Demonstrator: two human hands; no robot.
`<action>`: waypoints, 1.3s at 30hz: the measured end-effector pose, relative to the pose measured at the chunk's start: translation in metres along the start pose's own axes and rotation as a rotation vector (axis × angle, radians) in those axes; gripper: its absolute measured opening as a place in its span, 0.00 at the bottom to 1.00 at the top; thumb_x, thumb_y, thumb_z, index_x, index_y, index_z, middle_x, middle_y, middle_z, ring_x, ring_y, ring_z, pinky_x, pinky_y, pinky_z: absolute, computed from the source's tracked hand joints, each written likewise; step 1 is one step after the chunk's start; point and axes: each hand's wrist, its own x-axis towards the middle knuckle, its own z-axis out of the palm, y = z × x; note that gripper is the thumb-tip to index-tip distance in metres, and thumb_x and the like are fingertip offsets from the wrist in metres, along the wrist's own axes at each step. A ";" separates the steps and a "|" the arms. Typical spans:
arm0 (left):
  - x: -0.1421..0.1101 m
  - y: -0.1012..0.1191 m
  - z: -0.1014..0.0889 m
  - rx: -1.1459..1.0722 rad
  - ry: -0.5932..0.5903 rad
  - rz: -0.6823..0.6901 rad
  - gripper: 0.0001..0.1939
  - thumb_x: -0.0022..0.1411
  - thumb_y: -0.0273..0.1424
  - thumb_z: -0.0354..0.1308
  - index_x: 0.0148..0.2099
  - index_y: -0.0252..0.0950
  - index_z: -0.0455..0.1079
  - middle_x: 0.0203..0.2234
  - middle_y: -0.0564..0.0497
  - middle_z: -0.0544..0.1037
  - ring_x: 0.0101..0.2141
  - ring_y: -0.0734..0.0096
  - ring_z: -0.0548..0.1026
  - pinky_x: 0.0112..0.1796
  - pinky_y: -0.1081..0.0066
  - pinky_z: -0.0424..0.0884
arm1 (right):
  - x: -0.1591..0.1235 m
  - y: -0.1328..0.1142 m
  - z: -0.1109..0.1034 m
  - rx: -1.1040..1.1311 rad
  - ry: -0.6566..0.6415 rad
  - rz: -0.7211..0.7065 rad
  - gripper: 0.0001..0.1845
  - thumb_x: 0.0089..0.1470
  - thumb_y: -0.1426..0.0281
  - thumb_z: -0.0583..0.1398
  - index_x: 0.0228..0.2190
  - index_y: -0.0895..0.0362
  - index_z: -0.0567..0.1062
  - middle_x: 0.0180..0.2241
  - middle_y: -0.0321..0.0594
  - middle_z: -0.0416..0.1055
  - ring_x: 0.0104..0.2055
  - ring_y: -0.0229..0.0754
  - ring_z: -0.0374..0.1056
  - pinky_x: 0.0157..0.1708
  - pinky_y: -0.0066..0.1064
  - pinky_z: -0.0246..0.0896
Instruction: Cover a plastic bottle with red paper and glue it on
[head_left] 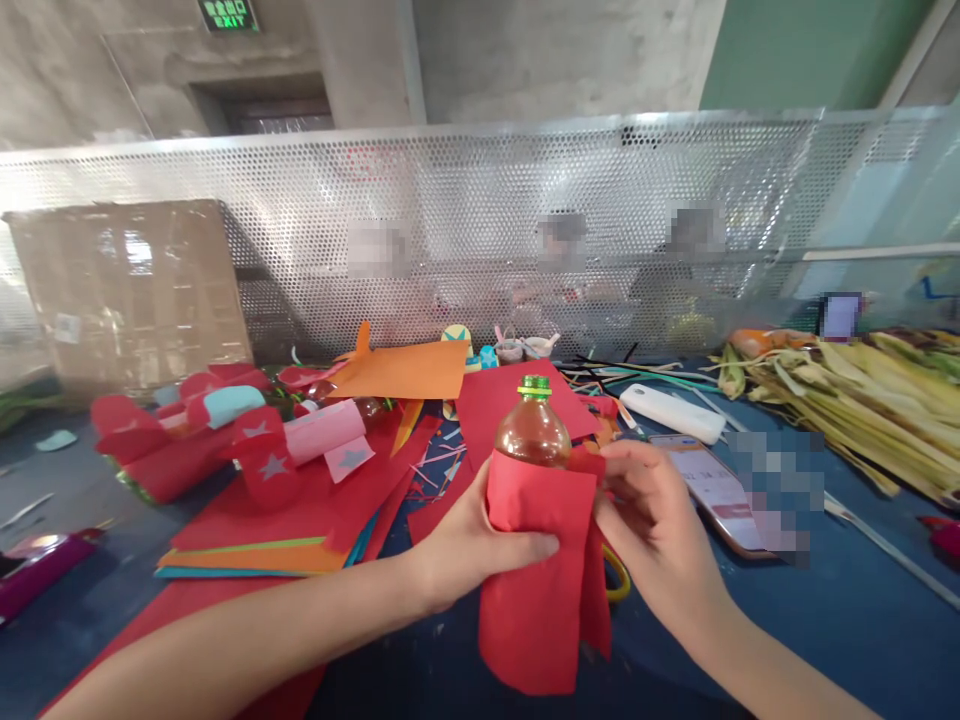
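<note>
One smooth, round-shouldered bottle (533, 436), translucent amber beneath one ridged green cap (534, 383), is being held upright between the person's two hands, over the desk (420, 665). One soft, matte red sheet (534, 610) is curving around its body. The left hand (466, 545) is clasping bottle and sheet together, its thumb lying across the front; the right hand (661, 535) is pinching the sheet's edge beside the bottle, its fingers held narrow. One glossy phone (716, 495) and one white oblong object (673, 413) are lying to the right; one flat orange sheet (405, 370) is resting to the left.
</note>
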 end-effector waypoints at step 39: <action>-0.049 0.045 -0.102 1.356 0.251 0.608 0.30 0.52 0.43 0.66 0.56 0.47 0.65 0.55 0.48 0.70 0.56 0.52 0.67 0.56 0.52 0.65 | 0.021 -0.023 0.039 -0.341 -0.833 0.368 0.30 0.47 0.62 0.67 0.51 0.50 0.65 0.49 0.43 0.72 0.48 0.49 0.71 0.48 0.43 0.65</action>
